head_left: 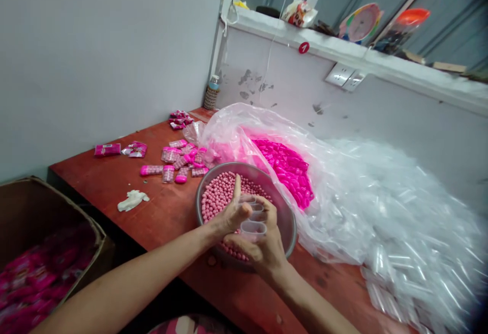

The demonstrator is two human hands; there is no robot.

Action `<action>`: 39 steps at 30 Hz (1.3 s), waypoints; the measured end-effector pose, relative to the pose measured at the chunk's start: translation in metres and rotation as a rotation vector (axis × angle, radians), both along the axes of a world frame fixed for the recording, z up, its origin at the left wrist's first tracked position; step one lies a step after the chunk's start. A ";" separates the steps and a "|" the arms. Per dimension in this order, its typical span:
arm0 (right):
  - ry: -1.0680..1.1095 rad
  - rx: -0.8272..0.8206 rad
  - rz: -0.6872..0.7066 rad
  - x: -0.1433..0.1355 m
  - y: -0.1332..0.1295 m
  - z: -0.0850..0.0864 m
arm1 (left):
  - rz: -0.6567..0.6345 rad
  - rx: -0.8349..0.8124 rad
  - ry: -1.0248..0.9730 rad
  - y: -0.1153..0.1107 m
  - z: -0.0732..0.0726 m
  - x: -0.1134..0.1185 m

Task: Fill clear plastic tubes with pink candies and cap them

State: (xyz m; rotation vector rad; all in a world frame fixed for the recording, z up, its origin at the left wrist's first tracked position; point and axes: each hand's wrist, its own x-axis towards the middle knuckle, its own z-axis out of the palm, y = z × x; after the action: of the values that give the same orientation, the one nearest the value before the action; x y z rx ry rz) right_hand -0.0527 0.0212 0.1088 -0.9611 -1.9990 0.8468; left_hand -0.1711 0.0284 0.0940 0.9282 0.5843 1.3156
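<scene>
Over a grey bowl point(290, 217) of small pink balls point(219, 196), both hands meet around several clear plastic containers point(253, 227) whose oval open ends face the camera. My right hand point(263, 247) has its fingers curled round them. My left hand point(232, 214) presses against their left side, one finger pointing up. The containers look see-through, and whether anything is inside cannot be made out. Right behind the bowl, a clear plastic bag point(259, 115) holds bright pink caps point(285, 169).
Filled pink-capped containers point(181, 158) and pink packets point(108, 150) lie on the red table point(163, 222). A large heap of clear containers point(412, 232) covers the right side. At lower left stands a cardboard box point(101, 237) with pink packets. A white scrap point(132, 200) lies left.
</scene>
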 end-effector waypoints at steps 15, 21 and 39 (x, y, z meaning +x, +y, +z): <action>-0.978 0.134 0.478 0.029 0.123 -0.054 | 0.648 0.337 1.467 0.002 -0.017 -0.057; -1.053 0.158 0.634 0.035 0.134 -0.035 | 0.679 0.335 1.387 0.002 -0.016 -0.057; -1.110 0.656 0.652 -0.003 0.141 -0.040 | 0.799 0.288 1.214 0.002 -0.020 -0.058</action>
State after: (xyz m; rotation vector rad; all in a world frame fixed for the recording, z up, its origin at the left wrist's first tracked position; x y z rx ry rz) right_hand -0.0560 0.1623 0.0692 -0.3502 -3.3199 -0.2184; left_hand -0.2295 0.0305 0.0741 1.8445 1.8755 1.4212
